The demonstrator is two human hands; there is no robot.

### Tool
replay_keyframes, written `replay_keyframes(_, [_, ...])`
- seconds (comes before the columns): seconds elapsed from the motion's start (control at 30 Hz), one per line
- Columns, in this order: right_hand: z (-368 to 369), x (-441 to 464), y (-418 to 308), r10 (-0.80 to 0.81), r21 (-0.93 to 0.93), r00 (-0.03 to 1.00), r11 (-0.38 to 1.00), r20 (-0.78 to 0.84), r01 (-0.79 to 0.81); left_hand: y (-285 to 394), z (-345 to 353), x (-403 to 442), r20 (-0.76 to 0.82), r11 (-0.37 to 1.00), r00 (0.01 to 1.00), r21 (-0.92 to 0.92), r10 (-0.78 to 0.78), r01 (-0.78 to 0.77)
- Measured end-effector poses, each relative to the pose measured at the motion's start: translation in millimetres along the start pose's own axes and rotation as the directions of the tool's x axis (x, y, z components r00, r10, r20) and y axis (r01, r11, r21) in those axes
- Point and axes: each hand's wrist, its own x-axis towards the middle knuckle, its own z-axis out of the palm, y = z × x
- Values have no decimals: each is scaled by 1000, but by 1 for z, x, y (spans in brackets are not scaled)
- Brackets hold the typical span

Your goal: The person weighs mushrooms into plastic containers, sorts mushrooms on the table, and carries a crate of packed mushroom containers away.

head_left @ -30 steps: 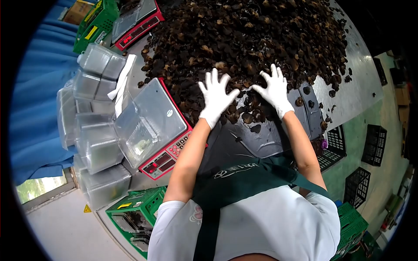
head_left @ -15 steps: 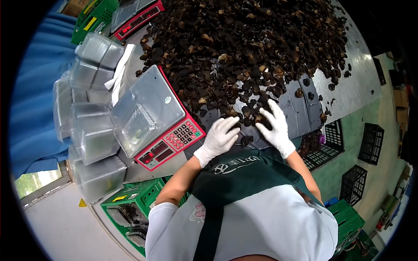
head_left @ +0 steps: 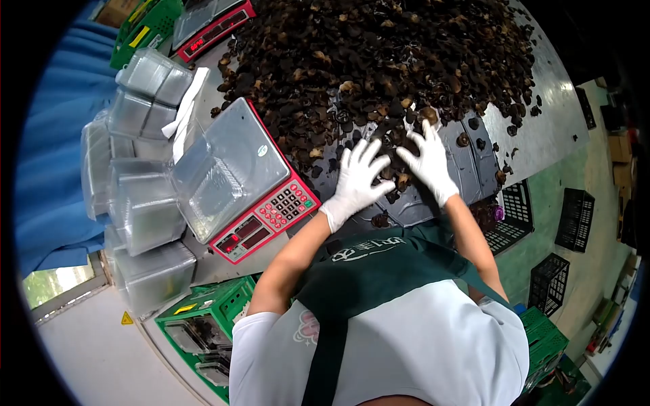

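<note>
A large heap of dark wood ear mushrooms (head_left: pixel 379 61) covers the metal table in front of me. My left hand (head_left: pixel 359 177), in a white glove, has its fingers spread at the near edge of the heap. My right hand (head_left: pixel 429 162), also gloved, reaches with stretched fingers toward a brownish mushroom piece (head_left: pixel 429 116). A few loose mushroom pieces lie between the two hands. To the left, a red scale (head_left: pixel 254 183) carries a clear plastic box (head_left: pixel 210 179) on its tray.
Stacks of clear plastic boxes (head_left: pixel 142 196) stand left of the scale. A second red scale (head_left: pixel 213 30) and a green crate (head_left: pixel 145 30) are at the far left. Black crates (head_left: pixel 575 220) sit on the floor to the right. More green crates (head_left: pixel 210 308) are below the table.
Both hands have moved forward toward the heap, and the left hand's fingers have spread wider. The far scale's red display reads differently.
</note>
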Motion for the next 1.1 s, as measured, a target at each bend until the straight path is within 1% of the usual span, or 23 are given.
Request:
replay_keyframes(0.03, [-1,-15,-6,-29,37,999,999,26,28,9,-5,-8,15,993,997,-82,81,-80])
replay_keyframes(0.07, [-5,-30,-15,-64,39,998,997,10,63,17,-12,-16,90,986,982,-35,163,-161])
replay_keyframes(0.1, [-8,-44,-21,-96,42,995,994,-9,97,22,-16,-25,144,974,963,-66,226,-219])
replay_keyframes(0.17, [-10,-70,-26,-161,122,987,979,-29,163,19,-11,-42,219,937,917,-183,333,-297])
replay_keyframes(0.23, [-9,-89,-29,-184,138,983,974,-3,182,20,-13,-56,194,919,909,-222,370,-327])
replay_keyframes(0.3, [-16,-94,-27,-186,161,982,969,-36,190,20,-22,-60,106,930,930,-155,352,-334])
replay_keyframes(0.37, [-29,-95,-25,-120,167,989,977,-90,134,14,-28,-63,53,942,950,-154,308,-297])
replay_keyframes(0.43, [-43,-96,-17,-23,177,993,983,-118,44,12,-39,-68,-14,968,970,-66,242,-242])
replay_keyframes(0.47, [-51,-97,-15,56,184,997,982,-45,-46,10,-43,-73,-3,986,986,-16,165,-165])
replay_keyframes(0.5, [-60,-98,-13,134,184,991,973,26,-137,12,-50,-74,9,998,999,32,46,-46])
replay_keyframes(0.53, [-60,-102,-5,163,101,982,980,91,-172,10,-46,-78,20,998,998,23,-54,54])
replay_keyframes(0.57, [-58,-105,-3,167,99,982,979,89,-176,7,-42,-81,31,988,988,14,-154,154])
replay_keyframes(0.6, [-57,-109,-2,200,64,967,975,158,-212,9,-44,-80,106,989,988,104,-113,102])
replay_keyframes(0.63, [-55,-113,-1,234,26,945,969,227,-246,17,-44,-77,160,983,975,126,-156,137])
replay_keyframes(0.7, [-47,-115,-4,230,-28,942,973,245,-230,21,-34,-72,258,986,952,17,-166,168])
replay_keyframes(0.77, [-44,-111,-14,281,-9,918,957,280,-290,17,-28,-68,273,986,948,40,-166,161])
replay_keyframes(0.87, [-36,-111,-26,281,14,916,955,285,-297,14,-19,-61,306,999,951,41,-46,35])
replay_keyframes(0.97, [-29,-106,-29,276,59,923,952,267,-302,16,0,-50,168,1000,986,23,-5,2])
replay_keyframes(1.03, [-18,-99,-23,250,163,948,945,194,-283,20,6,-32,115,998,992,4,-61,61])
replay_keyframes(1.1, [-9,-85,-16,266,241,957,927,113,-286,20,11,-15,3,998,998,-20,-66,66])
